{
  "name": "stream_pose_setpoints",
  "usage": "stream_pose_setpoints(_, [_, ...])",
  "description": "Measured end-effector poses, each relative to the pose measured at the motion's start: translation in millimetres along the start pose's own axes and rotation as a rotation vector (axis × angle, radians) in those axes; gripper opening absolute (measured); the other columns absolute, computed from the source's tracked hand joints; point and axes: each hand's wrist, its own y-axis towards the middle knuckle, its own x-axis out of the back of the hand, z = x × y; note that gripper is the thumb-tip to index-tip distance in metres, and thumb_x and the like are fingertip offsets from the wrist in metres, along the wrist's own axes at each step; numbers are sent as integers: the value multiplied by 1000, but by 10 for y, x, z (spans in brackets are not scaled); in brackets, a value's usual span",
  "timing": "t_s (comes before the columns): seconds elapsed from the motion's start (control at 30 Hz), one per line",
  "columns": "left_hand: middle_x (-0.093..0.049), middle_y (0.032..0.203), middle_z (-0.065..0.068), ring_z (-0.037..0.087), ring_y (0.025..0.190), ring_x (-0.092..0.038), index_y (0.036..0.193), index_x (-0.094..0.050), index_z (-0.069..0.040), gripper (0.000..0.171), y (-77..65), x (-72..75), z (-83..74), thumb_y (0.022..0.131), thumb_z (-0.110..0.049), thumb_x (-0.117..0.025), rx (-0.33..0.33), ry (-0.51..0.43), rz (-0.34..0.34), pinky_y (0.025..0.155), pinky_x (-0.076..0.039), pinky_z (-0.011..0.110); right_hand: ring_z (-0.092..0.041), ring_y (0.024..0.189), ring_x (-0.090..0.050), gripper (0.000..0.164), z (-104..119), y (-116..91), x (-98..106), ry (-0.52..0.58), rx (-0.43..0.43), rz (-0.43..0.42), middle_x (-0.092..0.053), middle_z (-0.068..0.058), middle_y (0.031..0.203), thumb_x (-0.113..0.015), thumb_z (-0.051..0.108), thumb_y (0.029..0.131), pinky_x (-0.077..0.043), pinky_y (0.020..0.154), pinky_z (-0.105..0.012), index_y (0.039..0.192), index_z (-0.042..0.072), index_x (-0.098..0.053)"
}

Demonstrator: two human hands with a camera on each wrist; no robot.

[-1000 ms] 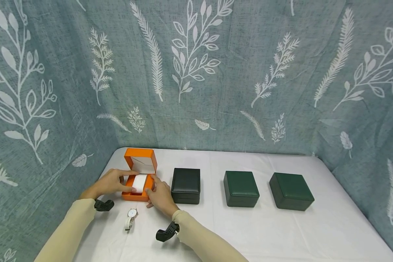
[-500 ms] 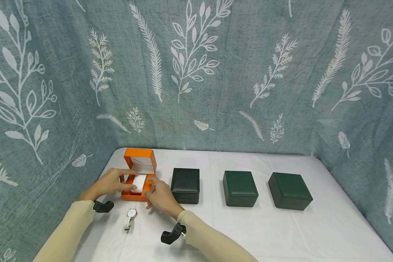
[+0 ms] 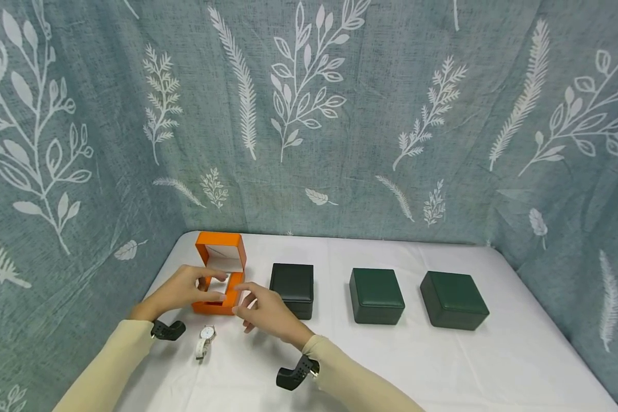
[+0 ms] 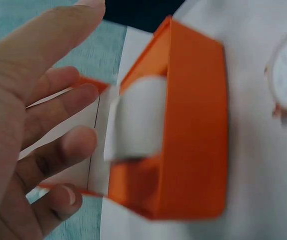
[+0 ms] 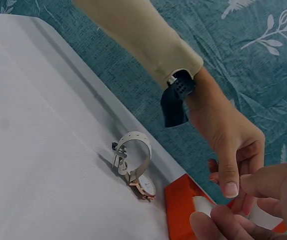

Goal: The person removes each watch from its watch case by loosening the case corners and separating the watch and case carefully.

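Box [image 3: 208, 309]: orange, far left, lid up at the back, pale inside. Cushion [image 4: 141, 117]: white, rounded, seated in it. My left hand [image 3: 185, 286] hovers over it, thumb and fingers parted; my right [image 3: 270, 312] is just beside the box's right side, contact unclear. Watch [image 3: 206, 333]: lying near side of box, apart; white dial, coppery case, pale strap looped.

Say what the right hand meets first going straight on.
Probably the orange box; if the right hand passes above it, the left hand instead. Height is unclear.
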Motion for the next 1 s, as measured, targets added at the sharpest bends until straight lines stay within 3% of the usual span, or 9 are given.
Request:
stream_pose_setpoints(0.23, [-75, 104, 0, 10, 63, -53, 122, -76, -11, 50, 30, -121, -178, 84, -42, -86, -52, 14, 1, 55, -46, 26, -26, 70, -70, 44, 33, -184, 210, -45, 11, 30, -64, -1, 101, -71, 25, 99, -59, 70, -50, 142, 22, -59])
stream_pose_setpoints(0.43, [-74, 90, 2, 7, 62, -52, 121, -77, -13, 48, 72, -250, -293, 82, -36, -89, -108, 51, -46, 51, -44, 25, -39, 80, -68, 42, -29, -310, 426, -95, 45, -3, -65, 0, 101, -74, 27, 98, -59, 68, -49, 138, 27, -61])
stream_pose_setpoints(0.57, [-74, 97, -3, 6, 63, -52, 122, -76, -17, 51, 86, -320, -361, 79, -42, -89, -105, 64, -80, 53, -44, 24, -31, 76, -67, 43, -95, -396, 590, -148, 43, -37, -65, 1, 103, -75, 28, 97, -58, 64, -41, 138, 25, -62])
stream_pose_setpoints(0.77, [-74, 113, -8, 8, 73, -56, 123, -75, -21, 54, 101, -410, -469, 79, -50, -87, -86, 107, -68, 65, -47, 25, -23, 72, -66, 46, -208, -541, 806, -240, 68, -82, -64, 0, 105, -76, 27, 97, -56, 59, -32, 139, 17, -62])
stream_pose_setpoints(0.93, [-75, 109, -8, 4, 64, -52, 121, -75, -19, 55, 128, -493, -512, 78, -51, -87, -103, 140, -88, 59, -44, 23, -19, 73, -65, 48, -274, -682, 951, -268, 109, -103, -64, -4, 108, -76, 23, 96, -57, 59, -34, 140, 13, -61])
stream_pose_setpoints(1.0, [-74, 98, -10, 2, 57, -45, 123, -75, -18, 57, 139, -523, -528, 78, -52, -87, -107, 144, -86, 53, -39, 22, -18, 73, -65, 48, -307, -727, 998, -270, 106, -115, -64, -5, 108, -77, 22, 96, -57, 59, -34, 140, 13, -61])
